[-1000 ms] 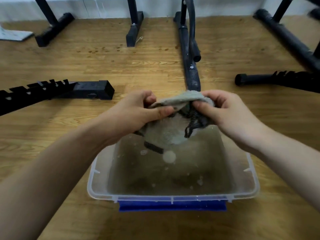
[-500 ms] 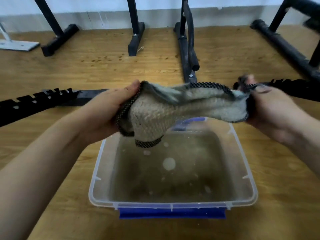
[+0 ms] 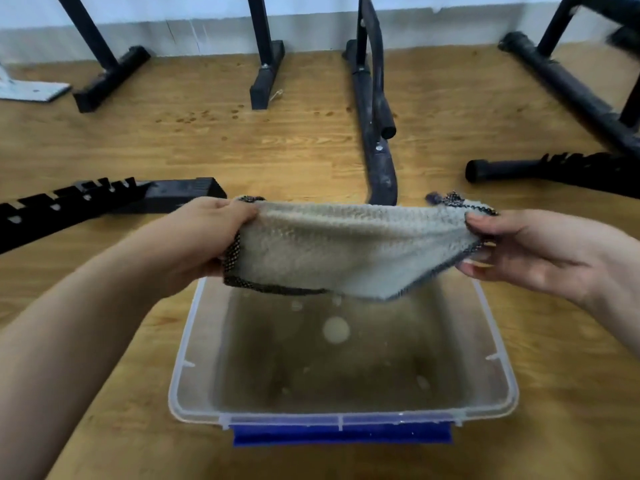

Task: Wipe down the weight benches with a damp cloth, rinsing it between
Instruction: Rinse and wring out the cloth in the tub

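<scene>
One cloth point(image 3: 346, 251), looser before, is now stretched taut over one tub's point(image 3: 311, 416) far edge, its ends pinched by left hand point(image 3: 204, 237) and right hand point(image 3: 526, 249).

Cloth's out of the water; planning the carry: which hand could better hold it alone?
Probably left: the left hand grips a full side of the cloth; the right hand pinches one corner.

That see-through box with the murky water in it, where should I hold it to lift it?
Probably by the rim of the box, one hand on its left edge and one on its right, coming from the sides. The rim sticks out like a lip, so fingers can hook under it. It is open and holds water, so lift it level.
</scene>
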